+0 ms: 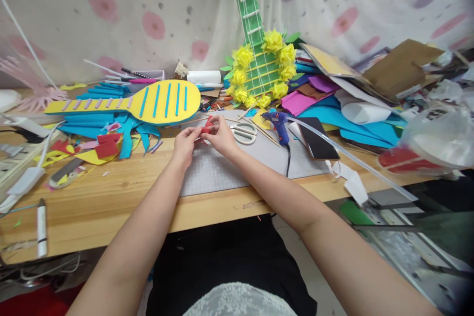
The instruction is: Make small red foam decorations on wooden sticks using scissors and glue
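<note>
Red scrap [205, 130] is pinched by the fingertips of both the left hand [185, 143] and the right hand [222, 137], above the grey mat [215, 175]. Scissors [243, 133] are laid beside the right hand, a glue gun [279, 127] farther right; behind, a yellow guitar [166, 101] and a green guitar [261, 67] are seen.

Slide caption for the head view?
Left hand and right hand hold a small red piece over a grey gridded mat, near pale-handled scissors and a blue glue gun.
</note>
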`<move>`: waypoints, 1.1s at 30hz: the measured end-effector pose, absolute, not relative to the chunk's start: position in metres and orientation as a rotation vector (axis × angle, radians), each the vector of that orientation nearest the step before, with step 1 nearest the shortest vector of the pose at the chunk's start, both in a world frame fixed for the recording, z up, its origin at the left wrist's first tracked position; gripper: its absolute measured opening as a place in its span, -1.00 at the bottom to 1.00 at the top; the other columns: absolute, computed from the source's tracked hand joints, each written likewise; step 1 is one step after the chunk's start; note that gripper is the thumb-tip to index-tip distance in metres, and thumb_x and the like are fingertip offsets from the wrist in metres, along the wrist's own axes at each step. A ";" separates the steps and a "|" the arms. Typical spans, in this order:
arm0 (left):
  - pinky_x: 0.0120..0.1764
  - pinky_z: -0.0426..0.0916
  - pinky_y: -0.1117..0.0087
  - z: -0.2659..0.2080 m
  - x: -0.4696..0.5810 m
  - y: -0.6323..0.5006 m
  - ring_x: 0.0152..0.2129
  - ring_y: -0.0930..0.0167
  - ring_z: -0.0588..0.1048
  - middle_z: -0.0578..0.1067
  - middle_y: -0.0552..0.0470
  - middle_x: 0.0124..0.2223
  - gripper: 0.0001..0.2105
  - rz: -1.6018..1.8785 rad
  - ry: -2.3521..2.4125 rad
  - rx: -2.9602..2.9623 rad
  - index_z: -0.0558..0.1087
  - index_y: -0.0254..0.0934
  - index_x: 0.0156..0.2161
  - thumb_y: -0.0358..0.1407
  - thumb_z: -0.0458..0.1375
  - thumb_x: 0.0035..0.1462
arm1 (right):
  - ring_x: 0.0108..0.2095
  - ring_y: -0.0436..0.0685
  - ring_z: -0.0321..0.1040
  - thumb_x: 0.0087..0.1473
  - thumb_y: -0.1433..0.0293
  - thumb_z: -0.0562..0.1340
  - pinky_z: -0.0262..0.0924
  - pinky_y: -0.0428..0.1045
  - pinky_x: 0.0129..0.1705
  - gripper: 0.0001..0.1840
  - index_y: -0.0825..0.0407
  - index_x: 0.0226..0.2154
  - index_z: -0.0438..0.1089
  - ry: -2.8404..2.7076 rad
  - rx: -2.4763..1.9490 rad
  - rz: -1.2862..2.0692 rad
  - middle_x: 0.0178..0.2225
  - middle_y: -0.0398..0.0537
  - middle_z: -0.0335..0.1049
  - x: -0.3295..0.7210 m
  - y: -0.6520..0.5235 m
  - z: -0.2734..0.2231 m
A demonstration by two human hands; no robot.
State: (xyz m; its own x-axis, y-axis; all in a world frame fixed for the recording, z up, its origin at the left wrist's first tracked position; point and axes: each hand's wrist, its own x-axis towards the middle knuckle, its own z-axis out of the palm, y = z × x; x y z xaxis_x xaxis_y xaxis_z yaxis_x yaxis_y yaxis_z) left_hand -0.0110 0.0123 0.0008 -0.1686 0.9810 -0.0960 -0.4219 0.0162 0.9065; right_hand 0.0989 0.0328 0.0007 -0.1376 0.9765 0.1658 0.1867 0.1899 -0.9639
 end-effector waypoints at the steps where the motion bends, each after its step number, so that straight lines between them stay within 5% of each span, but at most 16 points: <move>1: -0.39 0.32 0.46 0.001 -0.010 0.012 -0.53 0.52 0.42 0.46 0.04 -0.49 -0.74 1.497 1.041 0.779 0.40 -0.36 -0.53 -0.21 0.32 -0.29 | -0.51 -0.04 0.30 -0.23 0.41 0.25 0.21 -0.07 -0.39 -0.58 -0.02 -0.30 0.05 -1.530 -1.165 1.052 -0.53 -0.33 0.27 0.099 0.034 0.002; 11: -0.32 0.35 0.44 0.001 -0.007 0.012 -0.53 0.49 0.45 0.51 -0.02 -0.48 -0.78 1.543 1.176 0.848 0.49 -0.40 -0.48 -0.28 0.32 -0.28 | -0.42 -0.02 0.35 -0.21 0.32 0.27 0.27 -0.04 -0.31 -0.61 -0.01 -0.29 0.13 -1.569 -1.085 1.091 -0.48 -0.26 0.33 0.110 0.033 0.005; 24: -0.45 0.35 0.45 -0.002 -0.007 0.014 -0.63 0.51 0.41 0.48 0.01 -0.54 -0.85 1.463 1.233 0.799 0.49 -0.41 -0.45 -0.35 0.28 -0.20 | -0.57 -0.07 0.32 -0.18 0.49 0.22 0.28 -0.09 -0.42 -0.73 0.01 -0.39 0.13 -1.349 -1.122 1.220 -0.59 -0.31 0.31 0.117 0.040 0.009; 33: -0.25 0.41 0.33 -0.001 -0.010 0.016 -0.52 0.50 0.46 0.50 -0.04 -0.47 -0.96 1.604 1.189 0.610 0.44 -0.41 -0.49 -0.44 0.19 -0.08 | -0.53 -0.06 0.33 -0.20 0.44 0.21 0.25 -0.09 -0.40 -0.77 0.03 -0.41 0.17 -1.338 -1.206 1.128 -0.58 -0.25 0.33 0.176 0.041 0.012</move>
